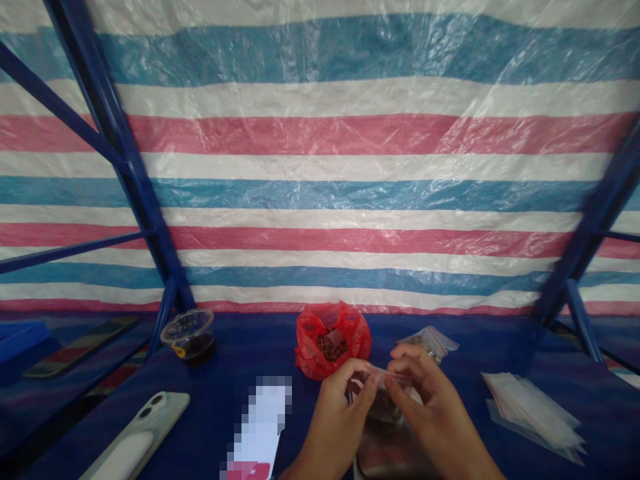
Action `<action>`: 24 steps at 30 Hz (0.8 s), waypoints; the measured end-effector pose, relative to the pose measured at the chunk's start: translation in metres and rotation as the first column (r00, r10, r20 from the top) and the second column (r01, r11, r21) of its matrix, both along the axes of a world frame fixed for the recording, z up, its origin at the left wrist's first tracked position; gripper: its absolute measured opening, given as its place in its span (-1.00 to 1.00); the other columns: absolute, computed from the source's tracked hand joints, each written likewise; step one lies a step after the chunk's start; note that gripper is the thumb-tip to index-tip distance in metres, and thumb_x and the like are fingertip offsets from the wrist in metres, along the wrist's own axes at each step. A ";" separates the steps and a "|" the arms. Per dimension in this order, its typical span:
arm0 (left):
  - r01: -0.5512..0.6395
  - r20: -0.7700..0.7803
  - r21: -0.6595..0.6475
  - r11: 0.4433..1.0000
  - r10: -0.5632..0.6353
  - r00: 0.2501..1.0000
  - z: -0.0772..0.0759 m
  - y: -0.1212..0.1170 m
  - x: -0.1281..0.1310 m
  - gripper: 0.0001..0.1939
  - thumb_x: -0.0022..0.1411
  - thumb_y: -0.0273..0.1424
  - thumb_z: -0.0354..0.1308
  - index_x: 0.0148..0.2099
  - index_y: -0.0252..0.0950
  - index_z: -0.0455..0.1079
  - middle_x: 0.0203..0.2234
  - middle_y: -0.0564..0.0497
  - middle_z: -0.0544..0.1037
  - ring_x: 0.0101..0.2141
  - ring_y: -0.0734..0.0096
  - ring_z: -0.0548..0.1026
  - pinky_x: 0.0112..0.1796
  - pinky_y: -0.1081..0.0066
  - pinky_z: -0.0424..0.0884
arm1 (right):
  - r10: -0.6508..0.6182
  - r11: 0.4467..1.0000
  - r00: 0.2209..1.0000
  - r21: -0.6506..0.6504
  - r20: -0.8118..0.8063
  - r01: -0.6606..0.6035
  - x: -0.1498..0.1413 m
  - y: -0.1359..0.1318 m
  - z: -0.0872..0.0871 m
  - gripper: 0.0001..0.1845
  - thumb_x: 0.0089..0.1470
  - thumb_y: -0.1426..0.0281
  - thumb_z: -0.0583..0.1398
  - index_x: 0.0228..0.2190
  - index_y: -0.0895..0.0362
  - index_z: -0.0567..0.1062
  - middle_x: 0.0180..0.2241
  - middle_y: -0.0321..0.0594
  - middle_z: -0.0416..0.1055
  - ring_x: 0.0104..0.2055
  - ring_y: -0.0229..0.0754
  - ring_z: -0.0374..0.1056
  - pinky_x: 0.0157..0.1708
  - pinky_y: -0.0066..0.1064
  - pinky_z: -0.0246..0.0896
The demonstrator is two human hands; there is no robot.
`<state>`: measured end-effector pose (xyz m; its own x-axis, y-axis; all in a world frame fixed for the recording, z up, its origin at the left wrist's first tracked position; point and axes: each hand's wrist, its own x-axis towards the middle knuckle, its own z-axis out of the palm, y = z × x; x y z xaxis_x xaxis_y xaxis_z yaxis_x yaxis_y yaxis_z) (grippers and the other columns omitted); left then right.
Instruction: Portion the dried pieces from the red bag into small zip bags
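Both hands pinch the top edge of a small transparent zip bag with dark contents. My left hand grips its left side, thumb against fingers. My right hand has the other side, the two thumbs almost meeting. Under the bag is a dark, flat-topped object, partly hidden by my hands. Just beyond them stands an open red plastic bag holding small brown pieces and a small cup. Behind my right hand lies another zip bag, with something inside.
Several flat zip bags lie at the right. On the left are a pale phone, a pixelated bright screen and a transparent bowl of dark liquid. Blue metal posts and a striped tarp bound the blue table.
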<state>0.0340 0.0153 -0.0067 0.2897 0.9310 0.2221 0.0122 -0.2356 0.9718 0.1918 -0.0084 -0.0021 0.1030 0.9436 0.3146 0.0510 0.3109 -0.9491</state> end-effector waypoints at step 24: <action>-0.191 -0.177 0.262 0.946 0.242 0.954 0.004 -0.001 -0.015 -0.61 0.55 -0.21 -0.08 0.26 -0.10 0.43 0.20 -0.07 0.51 0.26 0.18 0.40 0.29 0.09 0.25 | -0.531 0.846 0.795 0.126 0.294 0.519 0.062 0.067 0.017 -0.71 0.05 0.21 0.20 -0.20 0.10 0.45 -0.29 -0.14 0.57 -0.38 -0.07 0.56 -0.41 -0.31 0.47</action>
<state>0.0189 0.0146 -0.0023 0.1494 0.9029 0.4030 0.2811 -0.4295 0.8582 0.2542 0.0589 0.0147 0.4723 0.7597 0.4470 0.5010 0.1859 -0.8453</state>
